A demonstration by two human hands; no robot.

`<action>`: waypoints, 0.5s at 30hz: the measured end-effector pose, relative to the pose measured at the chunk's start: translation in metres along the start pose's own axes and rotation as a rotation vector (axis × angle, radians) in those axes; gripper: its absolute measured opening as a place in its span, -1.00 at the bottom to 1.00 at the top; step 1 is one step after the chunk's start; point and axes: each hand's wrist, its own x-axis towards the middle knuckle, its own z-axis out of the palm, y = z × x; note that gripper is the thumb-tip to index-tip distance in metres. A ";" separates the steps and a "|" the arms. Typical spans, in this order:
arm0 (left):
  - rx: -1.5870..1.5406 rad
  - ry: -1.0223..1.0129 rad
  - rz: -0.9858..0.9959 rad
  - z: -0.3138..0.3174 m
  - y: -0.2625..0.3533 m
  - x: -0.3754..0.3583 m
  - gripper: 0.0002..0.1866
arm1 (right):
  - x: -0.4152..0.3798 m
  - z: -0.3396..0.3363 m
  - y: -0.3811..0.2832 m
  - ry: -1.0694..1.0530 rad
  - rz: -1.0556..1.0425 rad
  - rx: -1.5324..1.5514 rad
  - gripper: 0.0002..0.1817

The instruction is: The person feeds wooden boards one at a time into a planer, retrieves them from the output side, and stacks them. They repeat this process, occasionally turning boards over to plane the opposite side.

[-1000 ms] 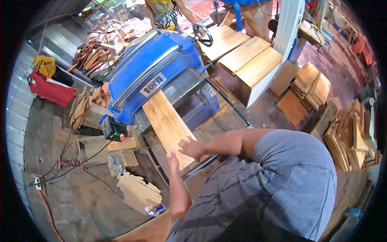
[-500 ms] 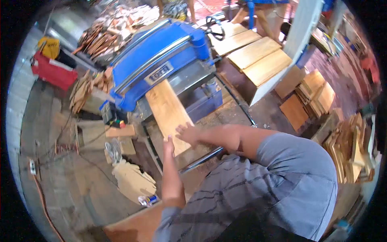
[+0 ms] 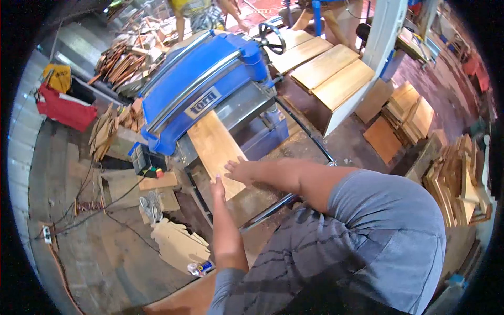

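A pale wooden board [image 3: 214,143] lies with its far end inside a blue thickness planer [image 3: 191,79], under the lettered label. Its near end sticks out towards me. My left hand [image 3: 218,189] grips the board's left edge near that end, thumb up along the side; the other fingers are hidden, seemingly beneath. Across the top near the right edge, my right hand [image 3: 239,171] rests flat with its fingers spread. Dark metal bars [image 3: 268,211] of the planer's frame run below and beside the board.
Planed boards [image 3: 333,73] lie side by side beyond the planer. Stacked wood pieces [image 3: 409,113] and upright offcuts [image 3: 457,181] stand at the right. Left are a switch box [image 3: 147,159], cables and a red bag [image 3: 65,107]. Other people stand behind the planer near a scrap pile [image 3: 128,60].
The board has slid slightly farther into the planer, both my hands moving along with it. My view has shifted a little. A person behind the planer shows more now.
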 end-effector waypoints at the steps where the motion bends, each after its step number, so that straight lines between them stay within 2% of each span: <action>1: 0.017 0.038 -0.026 0.001 -0.002 0.006 -0.39 | 0.000 -0.003 0.001 -0.009 0.009 0.003 0.20; 2: 0.024 0.027 -0.017 0.001 -0.005 0.012 -0.39 | 0.000 -0.006 0.002 -0.002 0.021 0.008 0.20; 4: 0.158 0.145 0.043 0.003 -0.010 0.017 -0.37 | -0.002 -0.009 0.004 0.017 0.008 0.014 0.18; 6: 0.083 0.060 0.059 0.002 0.001 0.002 -0.40 | 0.012 -0.001 0.013 0.038 0.010 0.031 0.17; 8: 0.215 0.173 0.158 0.005 0.004 -0.009 -0.45 | 0.010 -0.001 0.018 0.060 0.004 0.056 0.15; 9: 0.149 0.169 0.234 0.006 0.003 -0.017 -0.46 | 0.009 0.001 0.020 0.091 -0.003 0.049 0.04; 10: 0.165 0.166 0.229 0.007 0.008 -0.029 -0.46 | 0.005 0.003 0.021 0.120 -0.011 0.045 -0.07; 11: 0.194 0.188 0.220 0.007 0.014 -0.042 -0.46 | 0.006 0.015 0.026 0.124 -0.013 0.063 -0.07; 13: 0.228 0.208 0.214 0.015 0.026 -0.065 -0.45 | -0.001 0.037 0.045 0.420 -0.074 0.095 -0.36; 14: 0.295 0.265 0.269 0.018 0.028 -0.076 -0.43 | -0.017 0.037 0.053 0.426 -0.071 0.103 -0.36; 15: 0.362 0.321 0.323 0.025 0.031 -0.087 -0.40 | -0.037 0.039 0.061 0.496 -0.045 0.377 -0.48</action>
